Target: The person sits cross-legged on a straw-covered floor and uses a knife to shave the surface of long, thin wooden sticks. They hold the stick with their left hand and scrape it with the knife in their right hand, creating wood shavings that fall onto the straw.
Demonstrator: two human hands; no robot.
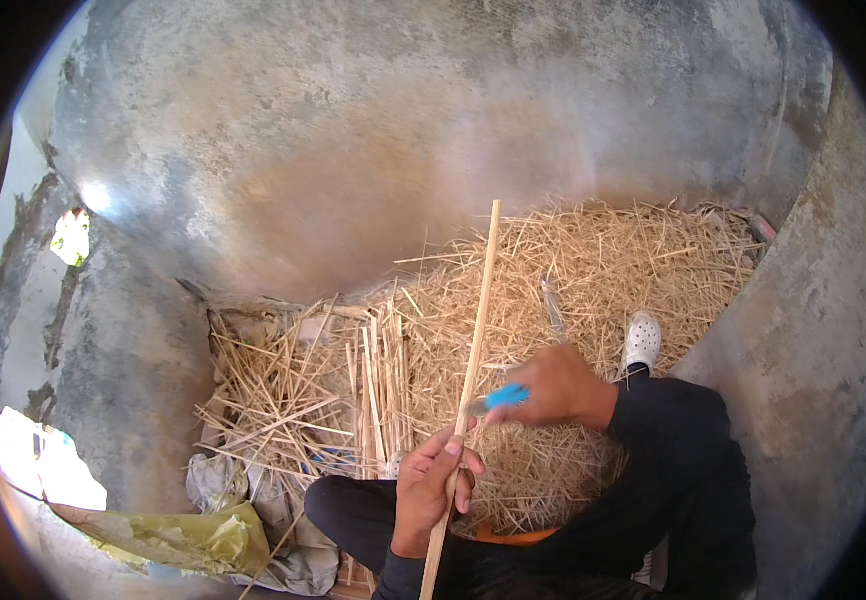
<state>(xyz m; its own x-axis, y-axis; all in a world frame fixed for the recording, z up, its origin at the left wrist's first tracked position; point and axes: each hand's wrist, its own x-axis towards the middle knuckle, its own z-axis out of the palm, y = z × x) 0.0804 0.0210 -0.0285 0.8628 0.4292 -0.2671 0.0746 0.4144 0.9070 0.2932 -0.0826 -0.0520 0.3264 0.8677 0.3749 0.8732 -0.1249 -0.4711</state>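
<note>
A long, pale strip of split bamboo or wood stands slantwise before me, its far end pointing at the wall. My left hand is closed around its lower part, the thumb lying along it. In my right hand is a knife with a blue handle. Its short blade meets the strip just above my left thumb, slightly blurred. Which way the cutting edge faces I cannot tell.
Straw-like shavings cover the floor up to the concrete wall. Loose strips lie at the left, near a yellowish plastic sheet and a grey cloth. A thin shiny object rests on the shavings. My white shoe is at the right.
</note>
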